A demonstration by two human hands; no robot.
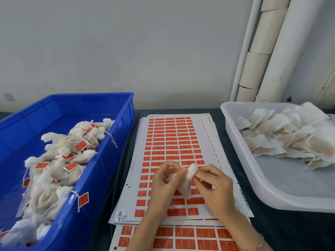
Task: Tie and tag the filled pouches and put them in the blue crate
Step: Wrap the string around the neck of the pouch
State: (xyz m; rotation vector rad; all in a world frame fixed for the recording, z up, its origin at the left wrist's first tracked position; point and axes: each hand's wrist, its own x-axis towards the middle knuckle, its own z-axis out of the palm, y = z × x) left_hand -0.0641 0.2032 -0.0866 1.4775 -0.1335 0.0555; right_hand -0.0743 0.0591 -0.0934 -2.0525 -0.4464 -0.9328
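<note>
A small white fabric pouch (187,185) hangs between my two hands above the sticker sheets. My left hand (164,180) pinches its gathered neck from the left, and my right hand (213,185) pinches the top from the right. The blue crate (116,134) stands at the left and holds several tied pouches (59,160) with red tags on strings. One red tag (83,199) dangles over the crate's near rim. A stack of white sheets with rows of red tag stickers (174,142) lies in the middle under my hands.
A translucent white tray (272,187) at the right holds a heap of untied filled pouches (290,134). A second sticker sheet (181,238) lies at the near edge. White pipes (268,51) run up the wall at the back right. The table is covered in dark cloth.
</note>
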